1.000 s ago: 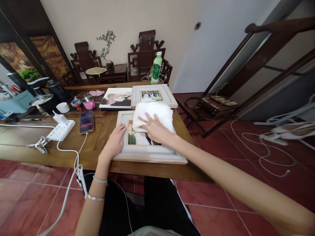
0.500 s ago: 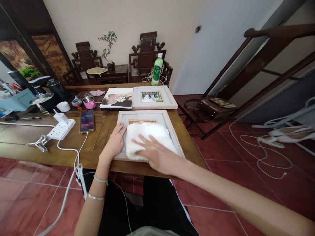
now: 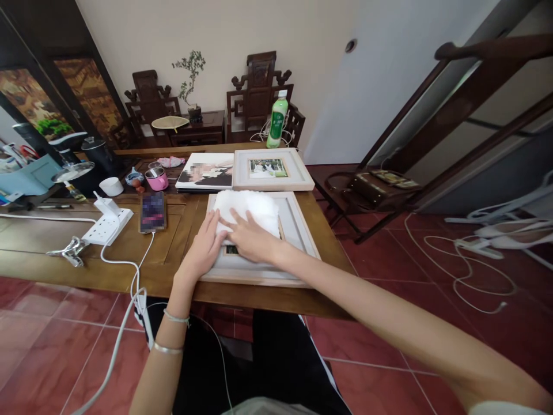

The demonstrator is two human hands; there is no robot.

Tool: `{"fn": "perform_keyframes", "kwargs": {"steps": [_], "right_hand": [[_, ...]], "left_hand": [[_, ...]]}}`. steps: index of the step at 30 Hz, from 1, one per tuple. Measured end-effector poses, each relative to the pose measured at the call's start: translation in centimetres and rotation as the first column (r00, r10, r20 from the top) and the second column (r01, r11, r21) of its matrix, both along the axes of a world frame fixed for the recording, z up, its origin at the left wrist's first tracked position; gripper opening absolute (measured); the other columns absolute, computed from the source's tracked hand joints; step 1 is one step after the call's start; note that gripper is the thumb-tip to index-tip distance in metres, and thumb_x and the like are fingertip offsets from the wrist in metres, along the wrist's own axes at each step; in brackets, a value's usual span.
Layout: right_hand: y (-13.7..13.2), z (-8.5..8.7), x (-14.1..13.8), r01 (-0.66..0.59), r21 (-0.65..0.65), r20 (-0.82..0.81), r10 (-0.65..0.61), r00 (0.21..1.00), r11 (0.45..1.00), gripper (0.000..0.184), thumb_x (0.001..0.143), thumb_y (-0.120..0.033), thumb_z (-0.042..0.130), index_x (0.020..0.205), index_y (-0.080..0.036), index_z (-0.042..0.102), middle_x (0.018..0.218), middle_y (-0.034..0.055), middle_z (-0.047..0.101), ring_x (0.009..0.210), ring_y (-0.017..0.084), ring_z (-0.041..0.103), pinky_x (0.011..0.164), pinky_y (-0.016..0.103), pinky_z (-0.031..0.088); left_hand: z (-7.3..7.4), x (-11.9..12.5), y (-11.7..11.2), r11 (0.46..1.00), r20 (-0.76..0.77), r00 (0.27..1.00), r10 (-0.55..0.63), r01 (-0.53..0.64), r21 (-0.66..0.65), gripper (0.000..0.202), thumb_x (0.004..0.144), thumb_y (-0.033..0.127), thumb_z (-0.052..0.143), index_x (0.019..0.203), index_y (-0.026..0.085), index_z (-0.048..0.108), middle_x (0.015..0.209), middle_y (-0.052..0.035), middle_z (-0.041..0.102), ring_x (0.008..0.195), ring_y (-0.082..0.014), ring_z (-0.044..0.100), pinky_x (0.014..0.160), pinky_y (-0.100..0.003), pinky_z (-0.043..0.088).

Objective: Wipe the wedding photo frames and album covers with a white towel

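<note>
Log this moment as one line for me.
left hand: on near frame's left side | right hand: spread on white cloth | cloth: covering most of photo | beyond: second frame, green bottle

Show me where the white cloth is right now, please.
In the head view, the white cloth lies on the far left part of the nearer picture frame, under the right hand and beside the left hand.

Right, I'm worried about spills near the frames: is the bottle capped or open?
Capped: a white cap tops the upright bottle. How tightly, I cannot tell.
</note>
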State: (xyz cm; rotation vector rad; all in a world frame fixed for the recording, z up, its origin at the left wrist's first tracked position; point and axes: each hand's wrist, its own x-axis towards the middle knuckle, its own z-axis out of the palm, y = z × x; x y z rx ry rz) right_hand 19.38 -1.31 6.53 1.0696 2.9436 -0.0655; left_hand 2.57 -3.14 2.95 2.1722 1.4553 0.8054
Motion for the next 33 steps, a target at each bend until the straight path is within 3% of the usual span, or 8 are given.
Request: {"fn": "perform_keyframes", "kwargs": {"steps": [5,10,13,16,20,23,26,33], "right_hand": [[-4.9,1.8,3.3,-0.116,-0.253,-0.066,0.103,0.992,0.961,0.062,0.07,0.007,0.039,0.12,-0.022,0.063,0.151,0.0047,0.036,0.142,0.036,0.014,0.109,0.063,0.023],[-5.8,3.2,8.2,-0.035,-0.35,-0.08,0.007,0.997,0.936,0.062,0.063,0.008,0.037,0.108,-0.019,0.069,0.131,0.0054,0.059,0.14,0.026,0.025,0.114,0.05,0.023],[-4.3,2.8,10.4,0.102,-0.257,-0.015,-0.11,0.994,0.961,0.058,0.063,0.006,0.037,0.103,-0.018,0.071,0.134,0.0065,0.057,0.139,0.026,0.028,0.115,0.049,0.023],[-1.8,1.6,11.6,0.202,-0.093,0.006,-0.202,0.979,0.975,0.058,0.066,0.005,0.037,0.109,-0.018,0.068,0.147,0.0057,0.041,0.14,0.028,0.024,0.114,0.052,0.023],[1.8,0.1,11.8,0.266,0.075,-0.027,-0.265,0.964,0.961,0.058,0.069,0.005,0.038,0.116,-0.015,0.064,0.15,0.0099,0.037,0.14,0.03,0.025,0.111,0.054,0.026],[2.5,-0.3,11.1,0.252,0.139,-0.001,-0.254,0.967,0.958,0.055,0.07,0.005,0.04,0.116,-0.013,0.065,0.147,0.0137,0.04,0.139,0.033,0.028,0.107,0.058,0.029],[0.4,0.2,10.2,0.21,0.126,0.061,-0.218,0.974,0.97,0.05,0.072,0.003,0.043,0.113,-0.011,0.067,0.145,0.0171,0.042,0.136,0.038,0.032,0.105,0.061,0.028],[-9.5,2.5,9.6,0.141,-0.1,0.083,-0.133,0.988,0.985,0.057,0.067,0.007,0.041,0.115,-0.012,0.067,0.146,0.0193,0.04,0.137,0.038,0.028,0.106,0.061,0.03]], "left_hand": [[-0.1,0.0,-0.1,1.0,-0.014,1.0,0.0,0.0,-0.017,0.055,0.098,0.042,0.026,0.148,0.017,0.024,0.157,-0.012,0.02,0.146,-0.0223,0.012,0.117,-0.045,0.018],[-0.8,0.0,0.2,0.999,-0.135,0.991,-0.019,0.024,0.038,0.045,0.096,0.026,0.033,0.139,0.015,0.041,0.152,-0.0155,0.031,0.145,-0.0269,0.017,0.113,-0.052,0.025],[-1.0,-0.1,0.3,0.997,-0.155,0.988,-0.015,0.026,0.07,0.044,0.095,0.02,0.03,0.136,0.014,0.045,0.149,-0.0158,0.037,0.144,-0.0267,0.02,0.112,-0.054,0.027],[-1.2,-0.2,0.5,0.997,-0.168,0.986,-0.015,0.028,0.075,0.045,0.093,0.015,0.031,0.136,0.011,0.045,0.147,-0.0168,0.039,0.143,-0.027,0.021,0.112,-0.055,0.027],[-1.4,-0.5,0.5,0.996,-0.167,0.986,-0.027,0.04,0.074,0.051,0.086,0.005,0.034,0.135,0.01,0.046,0.148,-0.0169,0.038,0.143,-0.0273,0.021,0.113,-0.055,0.027],[-1.6,-0.7,0.6,0.996,-0.148,0.989,-0.026,0.038,0.08,0.057,0.081,0.0,0.033,0.135,0.011,0.047,0.148,-0.0167,0.038,0.143,-0.0267,0.022,0.113,-0.054,0.027],[-1.8,-0.9,0.8,0.993,-0.124,0.992,-0.036,0.049,0.105,0.059,0.08,-0.001,0.032,0.135,0.012,0.047,0.147,-0.0156,0.04,0.143,-0.0255,0.023,0.114,-0.053,0.026],[-1.7,-0.7,0.9,0.99,-0.13,0.991,-0.029,0.046,0.132,0.056,0.08,0.0,0.033,0.134,0.007,0.047,0.144,-0.0175,0.043,0.142,-0.0254,0.025,0.117,-0.049,0.024]]}}
